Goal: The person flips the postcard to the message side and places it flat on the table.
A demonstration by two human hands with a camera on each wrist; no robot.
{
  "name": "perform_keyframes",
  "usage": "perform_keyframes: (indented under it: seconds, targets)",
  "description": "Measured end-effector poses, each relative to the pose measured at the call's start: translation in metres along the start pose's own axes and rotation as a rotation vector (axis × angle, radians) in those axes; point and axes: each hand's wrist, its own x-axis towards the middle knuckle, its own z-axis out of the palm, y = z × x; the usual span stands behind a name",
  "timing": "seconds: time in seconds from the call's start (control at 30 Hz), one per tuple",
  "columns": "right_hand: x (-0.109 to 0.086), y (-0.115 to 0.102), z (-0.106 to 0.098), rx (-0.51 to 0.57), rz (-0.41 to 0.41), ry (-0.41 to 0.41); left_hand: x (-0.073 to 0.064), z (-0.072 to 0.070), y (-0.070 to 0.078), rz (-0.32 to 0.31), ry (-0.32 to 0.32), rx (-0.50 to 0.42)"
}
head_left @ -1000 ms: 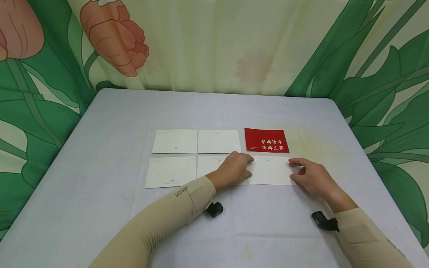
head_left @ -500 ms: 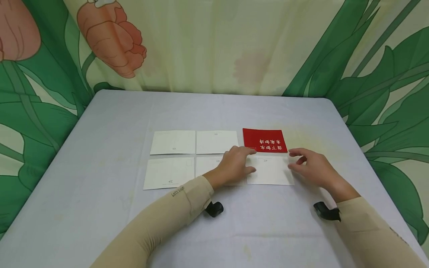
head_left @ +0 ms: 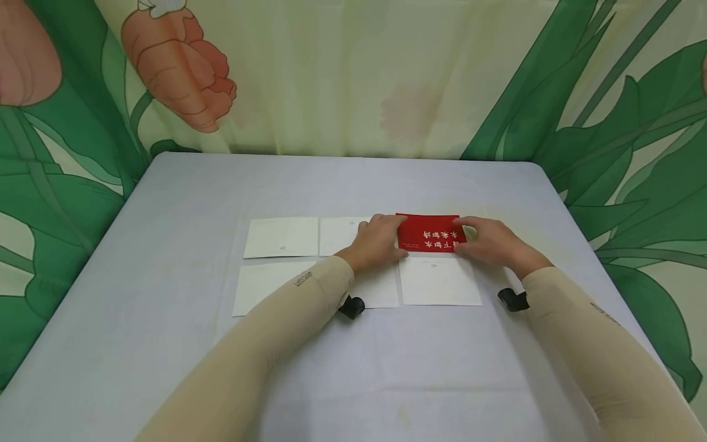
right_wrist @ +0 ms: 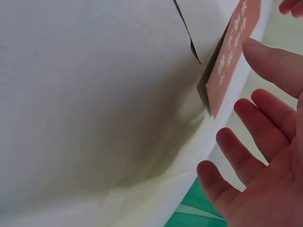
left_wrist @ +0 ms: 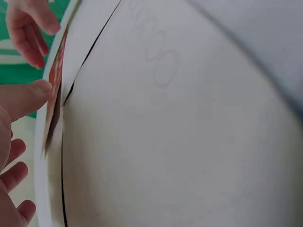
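A red postcard with white characters lies at the right end of the far row, between my hands. My left hand is at its left edge, thumb and fingers apart. At the right edge, my right hand has its thumb and forefinger spread, fingertips overlapping the card in the head view. The right wrist view shows that hand's fingers loosely extended beside the red card, with a dark shadow under the card's near edge. A white postcard lies just in front of the red one.
More white postcards lie to the left in two rows: one at far left, one partly behind the left hand, and others partly covered by the left sleeve. A white cloth covers the table; a flowered curtain hangs behind.
Both hands have moved away from the front white postcard to the two sides of the red postcard at the back. The head view has shifted slightly.
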Motion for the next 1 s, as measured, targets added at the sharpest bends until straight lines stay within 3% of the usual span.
perform_keyframes:
  seconds: [0.13, 0.3, 0.63, 0.77, 1.0]
  targets:
    - [0.011, -0.001, 0.003, -0.02, -0.014, -0.033, 0.007, 0.004, -0.002, -0.035, -0.045, -0.008]
    - [0.014, -0.004, 0.002, -0.009, 0.005, -0.066, 0.013, 0.004, -0.001, -0.032, -0.08, 0.029]
    - [0.017, -0.006, -0.002, 0.007, 0.017, -0.111, 0.018, 0.001, -0.005, -0.029, -0.076, -0.002]
    - [0.019, -0.007, -0.002, 0.015, 0.009, -0.071, 0.017, 0.001, -0.006, -0.01, -0.064, -0.007]
    - [0.02, -0.004, -0.004, 0.054, -0.001, 0.048, 0.017, 0.002, -0.007, 0.027, 0.017, 0.053]
